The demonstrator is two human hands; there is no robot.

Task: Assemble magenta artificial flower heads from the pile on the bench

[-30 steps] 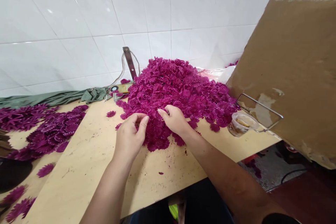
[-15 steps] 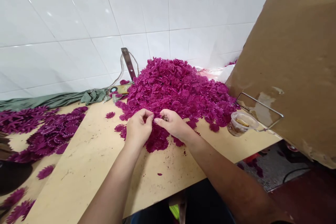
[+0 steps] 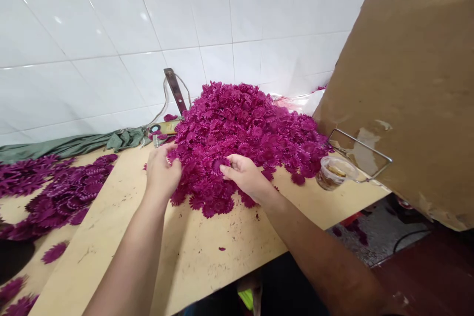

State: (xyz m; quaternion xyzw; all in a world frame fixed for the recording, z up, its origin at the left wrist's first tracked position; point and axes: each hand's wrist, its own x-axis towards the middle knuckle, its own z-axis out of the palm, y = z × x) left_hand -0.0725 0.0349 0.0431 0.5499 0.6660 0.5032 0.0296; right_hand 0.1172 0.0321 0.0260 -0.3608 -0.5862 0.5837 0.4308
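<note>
Resting against the near slope of the heap of magenta flower heads, both hands work at its front edge. The left hand sits at the heap's left flank, fingers curled inward with the thumb up; it looks closed on something small, but the back of the hand hides the fingertips, so I cannot tell whether it grips a flower or only presses into the pile. The right hand lies just beside it toward the middle of the heap, thumb and forefinger pinched on a single flower head at the surface of the pile, the other fingers loosely bent beneath.

The heap rises on the far middle of the bench, reaching back to the white tiled wall. Near the bench's right edge, touching the heap's foot, stands a small clear plastic cup under a bent wire frame, and behind these a large sheet of brown cardboard leans up past the right edge. At the far left of the bench a green cloth runs along the wall, with a brown strap propped against the tiles beside it. A flatter spread of purple flowers covers the left end, well apart from the hands.
</note>
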